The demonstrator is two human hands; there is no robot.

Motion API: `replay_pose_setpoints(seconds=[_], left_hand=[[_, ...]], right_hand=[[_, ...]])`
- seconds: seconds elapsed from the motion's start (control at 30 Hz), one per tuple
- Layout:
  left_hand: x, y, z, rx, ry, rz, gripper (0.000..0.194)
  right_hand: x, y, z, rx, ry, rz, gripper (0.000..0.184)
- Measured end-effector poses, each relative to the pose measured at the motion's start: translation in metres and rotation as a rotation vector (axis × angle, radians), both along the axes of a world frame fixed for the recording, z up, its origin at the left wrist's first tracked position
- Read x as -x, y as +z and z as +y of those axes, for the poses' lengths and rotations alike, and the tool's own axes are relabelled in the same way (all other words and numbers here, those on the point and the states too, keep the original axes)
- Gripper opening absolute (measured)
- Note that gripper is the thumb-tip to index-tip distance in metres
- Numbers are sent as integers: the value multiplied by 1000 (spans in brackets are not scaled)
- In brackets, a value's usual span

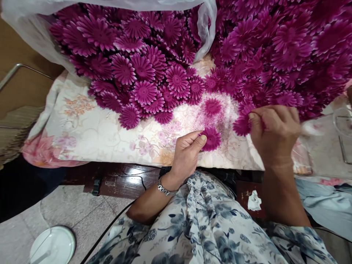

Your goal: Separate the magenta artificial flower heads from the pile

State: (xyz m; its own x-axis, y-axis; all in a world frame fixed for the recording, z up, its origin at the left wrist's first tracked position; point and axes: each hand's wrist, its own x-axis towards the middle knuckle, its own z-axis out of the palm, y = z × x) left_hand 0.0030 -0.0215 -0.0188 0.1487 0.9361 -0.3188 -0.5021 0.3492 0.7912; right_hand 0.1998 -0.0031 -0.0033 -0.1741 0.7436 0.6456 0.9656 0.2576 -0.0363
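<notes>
Across the middle of the frame, a floral cloth (110,141) is lying beneath a magenta flower heap (288,55) at upper right. At upper left, a white plastic bag (207,29) is bordering a second pile (144,69). Right of center, the right hand (277,128) is curling its fingers at an edge flower (241,124); blur is hiding whether it is gripping. At center, the left hand (187,152) is pinching a single flower (213,139).

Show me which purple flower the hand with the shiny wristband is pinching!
It's the held flower in the left hand, lowest of all in the picture, just below the lone flower lying on the pink-stained cloth.
</notes>
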Motion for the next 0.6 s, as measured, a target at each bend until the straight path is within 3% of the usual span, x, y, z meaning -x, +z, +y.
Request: replay_pose_setpoints(seconds=[0.07, 0.1, 0.23, 0.3, 0.47, 0.6], left_hand=[[0, 1, 1, 9, -15, -10, 27], [-1, 1, 1, 13, -25, -7, 27], [-6, 1, 0, -10, -83, -5, 26], [-6, -1, -1, -35, -120, -6, 25], [-3, -11, -4, -74, -133, 81, 25], [0, -11, -6, -62, -99, 97, 28]], right_hand=[[-5, 4, -1, 17, -57, -16, 14], [-1, 5, -3, 25, -20, 15, 18], [34, 2, -12, 206, 375, 217, 10], [48, -2, -12, 258, 461, 255, 2], [50, -8, -12, 219, 452, 227, 10], [45, -7, -14, 163, 344, 224, 8]])
